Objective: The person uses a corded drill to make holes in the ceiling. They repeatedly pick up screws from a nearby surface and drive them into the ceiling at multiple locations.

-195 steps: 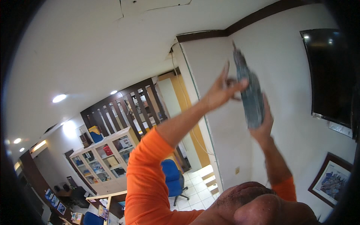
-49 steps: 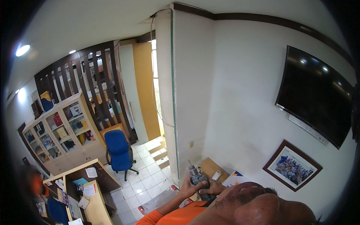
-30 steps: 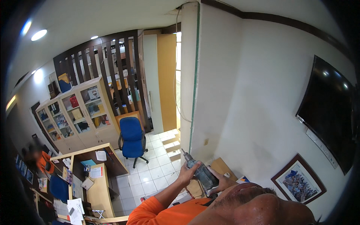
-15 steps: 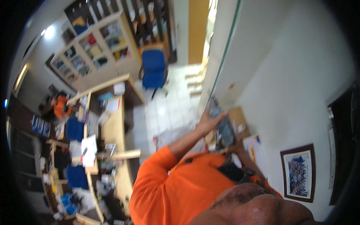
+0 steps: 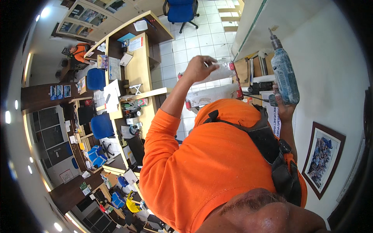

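Note:
My right hand [image 5: 285, 108] is wrapped round the handle of a dusty blue-green power drill [image 5: 285, 75]. Its black chuck and thin bit point up and away, near a mark on the white wall. A dark cord leaves the drill's handle to the left. My left hand [image 5: 200, 69] is raised over the floor with its fingers loosely bent and apart, holding nothing. Just beyond and below that hand are white, dirt-smeared steps [image 5: 211, 96] with red end pieces.
Below the drill, cardboard, tubes and a printed sheet lean by the wall. A framed group photo [image 5: 323, 160] hangs at the right. Wooden desks [image 5: 138, 60] with papers fill the left, with blue chairs [image 5: 182, 10] about. Another person in orange [image 5: 81, 52] sits far left.
The drill was near both hands; now the right hand alone holds it, farther right. My left hand has moved away to the left. The view has shifted and is sharper.

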Available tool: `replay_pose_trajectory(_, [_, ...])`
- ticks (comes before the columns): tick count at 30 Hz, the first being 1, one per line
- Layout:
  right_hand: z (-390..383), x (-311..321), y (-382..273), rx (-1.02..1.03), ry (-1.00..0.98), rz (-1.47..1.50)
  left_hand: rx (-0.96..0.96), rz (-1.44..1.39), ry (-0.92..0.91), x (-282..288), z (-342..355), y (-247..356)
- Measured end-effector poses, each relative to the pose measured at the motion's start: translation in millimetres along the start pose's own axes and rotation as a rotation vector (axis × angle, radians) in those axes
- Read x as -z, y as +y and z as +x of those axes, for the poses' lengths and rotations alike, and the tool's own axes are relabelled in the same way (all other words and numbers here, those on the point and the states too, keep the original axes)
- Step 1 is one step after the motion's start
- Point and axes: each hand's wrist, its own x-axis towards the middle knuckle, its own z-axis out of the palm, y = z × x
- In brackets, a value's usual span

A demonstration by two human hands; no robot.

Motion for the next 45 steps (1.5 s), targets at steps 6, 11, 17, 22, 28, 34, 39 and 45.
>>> replay_pose_trajectory(6, [-8,16,4,-0.023,-0.006,-0.031,0.02,-0.079,-0.171,-97,-19,-32])
replay_pose_trajectory(11, [-18,15,3,-0.079,0.003,-0.018,-0.111,0.056,-0.152,-156,1,-58])
replay_pose_trajectory(17, [-27,21,12,-0.054,-0.02,-0.046,0.03,0.307,-0.273,-179,18,-67])
replay_pose_trajectory(22, [-40,22,31,-0.157,0.094,0.05,-0.068,0.276,-0.209,-205,27,-80])
replay_pose_trajectory(28, [-30,19,26,-0.143,0.088,0.027,-0.031,0.309,-0.247,-205,27,-67])
replay_pose_trajectory(34, [-24,20,34,-0.148,0.067,0.057,-0.058,0.237,-0.272,-211,28,-82])
replay_pose_trajectory(39, [-18,20,44,-0.117,0.081,0.024,-0.119,0.1,-0.315,-200,27,-82])
replay_pose_trajectory(45, [-7,14,42,-0.11,0.108,0.054,-0.175,-0.002,-0.349,-195,37,-89])
